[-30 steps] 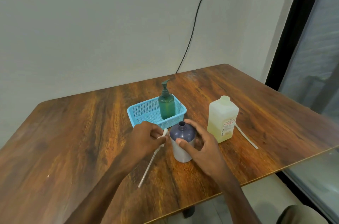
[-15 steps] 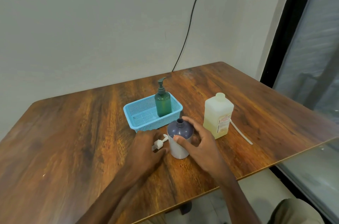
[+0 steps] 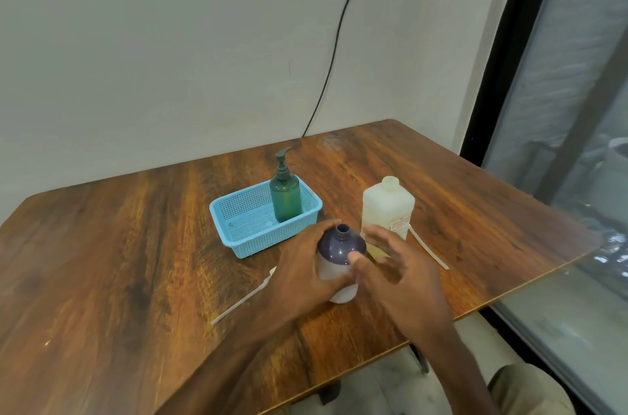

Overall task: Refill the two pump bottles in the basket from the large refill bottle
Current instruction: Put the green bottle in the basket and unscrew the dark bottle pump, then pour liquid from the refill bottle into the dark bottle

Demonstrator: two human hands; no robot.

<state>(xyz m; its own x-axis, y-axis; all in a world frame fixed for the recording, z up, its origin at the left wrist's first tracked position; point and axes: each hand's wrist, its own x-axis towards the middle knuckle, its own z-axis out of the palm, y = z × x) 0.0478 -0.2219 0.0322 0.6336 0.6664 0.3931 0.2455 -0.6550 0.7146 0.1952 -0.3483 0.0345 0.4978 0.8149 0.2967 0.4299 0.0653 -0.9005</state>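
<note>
Left hand (image 3: 299, 275) gripped the opened purple pump bottle (image 3: 341, 244), right hand (image 3: 401, 271) spread, empty; pouring apparently not begun, green pump bottle (image 3: 285, 200) still capped.

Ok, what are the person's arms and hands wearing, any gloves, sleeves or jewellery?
Nothing shows: the left hand and right hand are bare, with no gloves, rings or watch visible. The forearms are bare too, no sleeves in view. Beige cloth at lower right is probably a trouser leg.

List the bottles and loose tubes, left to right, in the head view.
In order: pump tube lying flat → green pump bottle → open purple bottle → large refill bottle → loose white tube.
</note>
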